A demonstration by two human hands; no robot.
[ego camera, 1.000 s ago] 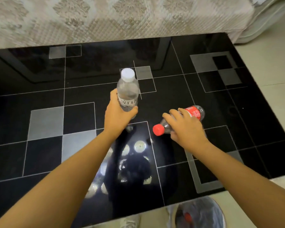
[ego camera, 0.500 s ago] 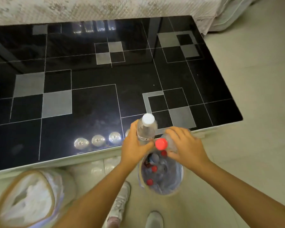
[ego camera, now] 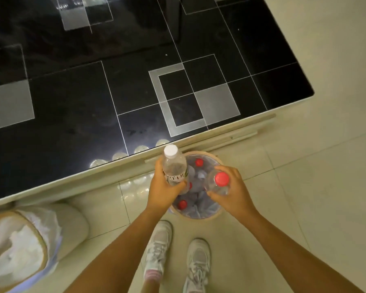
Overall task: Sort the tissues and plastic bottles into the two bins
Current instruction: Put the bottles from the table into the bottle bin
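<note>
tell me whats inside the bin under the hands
The bin has a plastic liner and holds clear bottles with red caps; three caps show plainly. The hands and the two bottles they hold cover part of it, so a full count and the bottom stay hidden.

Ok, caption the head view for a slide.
Both hands hold clear plastic bottles over the lined round bottle bin.

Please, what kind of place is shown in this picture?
Probably a room in a home: a low black glass table, a tiled floor, and two small lined bins standing beside it.
</note>
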